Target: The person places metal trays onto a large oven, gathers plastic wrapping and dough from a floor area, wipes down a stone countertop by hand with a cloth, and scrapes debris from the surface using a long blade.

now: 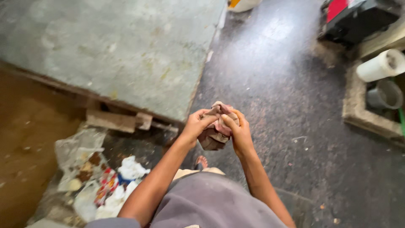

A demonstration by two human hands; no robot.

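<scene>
Both hands, left hand [195,125] and right hand [240,133], pinch a crumpled cloth [216,128] at frame centre, apparently mid-wringing; litter [107,185] lies at 8 o'clock beside the counter [114,50].

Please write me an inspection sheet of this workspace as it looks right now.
Surface: dark speckled floor, dusty; grey slab at left with a wood scrap under its edge.
Job's things: crumpled cloth, reddish-brown and pale, bunched between both hands.
Clutter: litter pile of plastic bags, wrappers and paper at lower left.
Grippers: left hand and right hand both grip the cloth.
Cables: nothing seen.
Surroundings: white roll and grey pipe by a stone-edged pit at right; red and black box at top right.
</scene>
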